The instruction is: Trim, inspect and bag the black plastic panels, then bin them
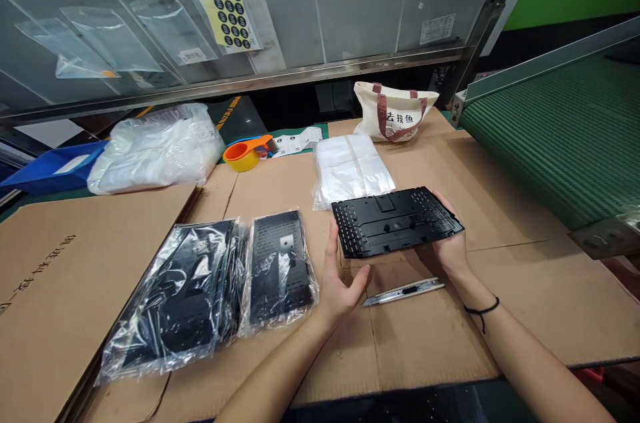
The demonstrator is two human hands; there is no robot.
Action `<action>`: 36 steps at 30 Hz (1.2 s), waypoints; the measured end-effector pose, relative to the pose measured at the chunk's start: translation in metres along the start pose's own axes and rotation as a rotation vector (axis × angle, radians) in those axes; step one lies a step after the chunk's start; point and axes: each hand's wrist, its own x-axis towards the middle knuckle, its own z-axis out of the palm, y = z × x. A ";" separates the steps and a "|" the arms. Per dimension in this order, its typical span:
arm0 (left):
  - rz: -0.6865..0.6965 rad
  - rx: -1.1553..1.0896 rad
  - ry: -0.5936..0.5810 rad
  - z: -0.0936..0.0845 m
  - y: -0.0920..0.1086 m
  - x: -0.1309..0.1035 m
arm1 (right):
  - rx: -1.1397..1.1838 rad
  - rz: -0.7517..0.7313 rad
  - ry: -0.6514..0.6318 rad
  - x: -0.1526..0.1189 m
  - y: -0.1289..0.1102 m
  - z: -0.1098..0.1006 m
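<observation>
A flat black plastic panel (397,223) with slotted ends is held up, tilted, above the cardboard-covered table. My right hand (450,243) grips its right end, the fingers partly hidden behind it. At the panel's left end is my left hand (343,276), thumb and fingers apart; whether a fingertip touches the edge is unclear. Below the panel lies a utility knife (404,291), blade to the left. To the left of my left hand rest a bagged black panel (281,269) and a stack of bagged black panels (187,296). Behind the held panel sits a pile of clear plastic bags (353,169).
A tape dispenser (245,153), a large clear bag bundle (157,146) and a blue tray (55,166) stand at the back left. A canvas tote (395,113) is at the back. A green conveyor belt (565,123) runs along the right; cardboard sheets (90,276) are stacked left.
</observation>
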 end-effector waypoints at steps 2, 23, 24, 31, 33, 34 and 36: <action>0.009 0.024 -0.008 0.000 0.000 0.000 | 0.014 -0.002 0.023 0.000 -0.002 0.000; -0.024 -0.006 0.009 0.001 0.001 0.003 | 0.036 0.000 0.060 -0.002 -0.005 0.002; -0.026 -0.001 0.010 0.001 0.001 0.003 | 0.038 -0.003 0.063 -0.002 -0.005 0.002; -0.015 0.021 0.016 0.001 0.003 0.004 | -0.037 -0.073 0.080 -0.004 -0.003 0.003; -0.017 0.024 0.031 0.000 0.003 0.004 | -0.071 -0.112 0.079 -0.005 -0.004 0.003; -0.020 0.025 0.036 0.000 0.002 0.004 | -0.087 -0.130 0.078 -0.005 -0.005 0.003; -0.028 0.025 0.041 0.000 0.001 0.004 | -0.116 -0.167 0.080 -0.006 -0.007 0.003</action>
